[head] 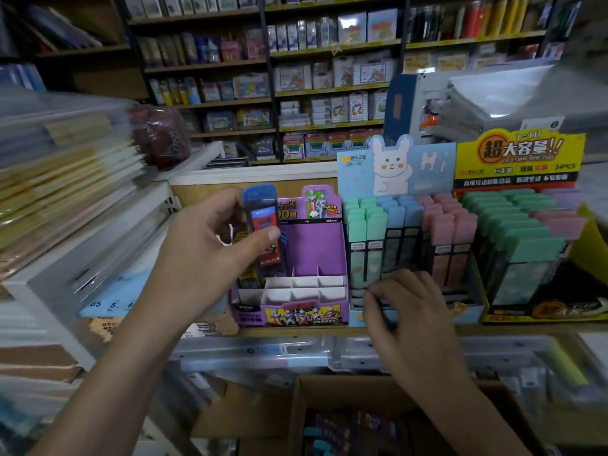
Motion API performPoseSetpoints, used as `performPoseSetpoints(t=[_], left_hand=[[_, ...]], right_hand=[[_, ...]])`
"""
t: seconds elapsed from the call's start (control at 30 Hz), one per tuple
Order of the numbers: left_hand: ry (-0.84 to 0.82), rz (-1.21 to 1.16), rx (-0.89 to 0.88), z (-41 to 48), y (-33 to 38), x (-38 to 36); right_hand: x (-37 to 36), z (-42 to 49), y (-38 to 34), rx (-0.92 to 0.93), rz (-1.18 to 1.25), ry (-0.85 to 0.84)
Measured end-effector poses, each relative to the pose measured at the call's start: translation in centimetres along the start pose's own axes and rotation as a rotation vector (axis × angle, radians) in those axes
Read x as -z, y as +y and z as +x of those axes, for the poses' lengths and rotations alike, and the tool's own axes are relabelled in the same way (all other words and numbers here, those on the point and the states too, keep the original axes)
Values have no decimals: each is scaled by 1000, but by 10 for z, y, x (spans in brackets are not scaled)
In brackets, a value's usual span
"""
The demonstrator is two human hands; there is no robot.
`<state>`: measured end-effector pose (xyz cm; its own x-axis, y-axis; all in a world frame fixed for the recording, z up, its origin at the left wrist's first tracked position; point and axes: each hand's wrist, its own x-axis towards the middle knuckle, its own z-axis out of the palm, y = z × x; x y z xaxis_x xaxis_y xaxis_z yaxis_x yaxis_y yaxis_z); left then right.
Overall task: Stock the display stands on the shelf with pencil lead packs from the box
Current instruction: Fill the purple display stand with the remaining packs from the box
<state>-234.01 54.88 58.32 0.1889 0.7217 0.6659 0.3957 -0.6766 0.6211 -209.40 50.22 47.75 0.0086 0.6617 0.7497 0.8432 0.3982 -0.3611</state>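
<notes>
Nearly upright, blue cap topmost, the lead pack (262,222) sits pinched in the grip of the left hand (210,248).

The lead pack (261,225) was glossy clear plastic with a blue cap. At the front edge of the shelf (477,330), the purple display stand (312,248) was printed card, matt inside, with plain white card dividers. The box (329,393) below was rough brown cardboard. The pastel caps (408,212) seemed to be matt plastic, though blurred.
</notes>
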Motion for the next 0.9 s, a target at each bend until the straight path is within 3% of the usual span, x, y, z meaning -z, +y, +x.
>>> performPoseSetpoints(t=[0.1, 0.5, 0.9], left_hand=[[-14, 96, -4, 7, -2, -1], [-58, 17, 69, 18, -19, -12], [-50, 287, -29, 17, -13, -13]], right_hand=[[-1, 0, 1, 2, 18, 11], [-4, -2, 2, 5, 7, 31], [-6, -2, 3, 19, -19, 38]])
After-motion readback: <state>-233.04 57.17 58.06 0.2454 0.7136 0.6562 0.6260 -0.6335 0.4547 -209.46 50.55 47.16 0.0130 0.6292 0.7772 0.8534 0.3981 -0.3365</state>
